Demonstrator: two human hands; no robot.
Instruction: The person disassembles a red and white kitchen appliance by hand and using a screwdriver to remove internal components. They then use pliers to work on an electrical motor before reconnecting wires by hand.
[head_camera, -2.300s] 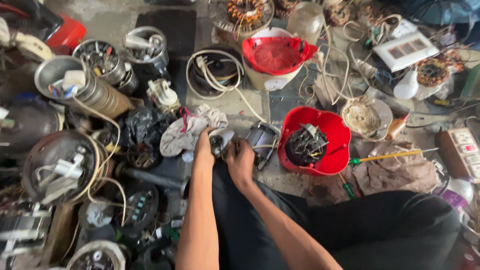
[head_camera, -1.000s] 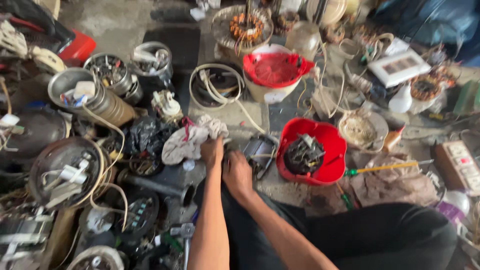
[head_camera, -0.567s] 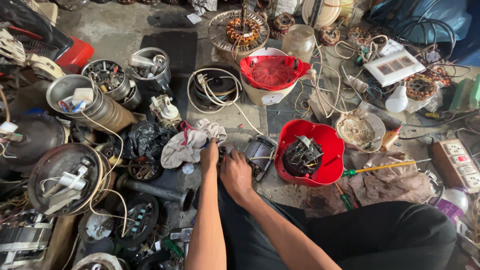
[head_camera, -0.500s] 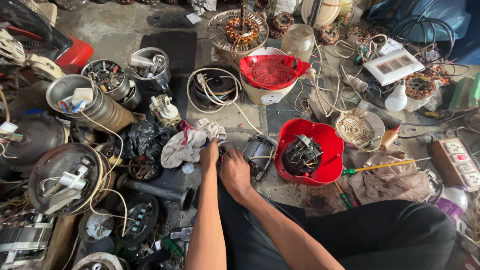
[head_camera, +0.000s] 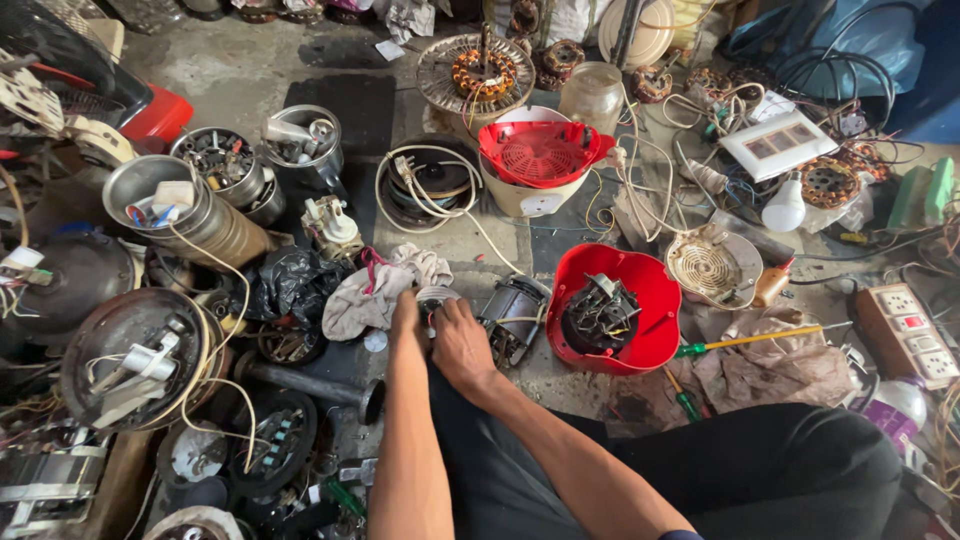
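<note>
My left hand (head_camera: 405, 315) and my right hand (head_camera: 462, 342) meet low in the middle of the head view, both closed around a small round metal part (head_camera: 436, 297) on the floor. A dirty pale rag (head_camera: 365, 290) lies just left of the hands. A small electric motor (head_camera: 512, 312) sits right beside my right hand. Further right stands a red plastic housing (head_camera: 650, 300) with a dark wired assembly inside it. My forearms run down to the bottom edge over my black trousers (head_camera: 780, 470).
Motor cans (head_camera: 190, 205), round covers (head_camera: 130, 350) and wires crowd the left. A coiled white cable (head_camera: 420, 185) and a red-topped white bucket (head_camera: 540, 165) lie ahead. A yellow-shafted screwdriver (head_camera: 765, 340), a power strip (head_camera: 905, 330) and a bulb (head_camera: 785, 212) lie to the right.
The view has shifted slightly, so the clutter sits a little lower in the picture. Both hands have stayed on the same small part, with only small finger movements.
</note>
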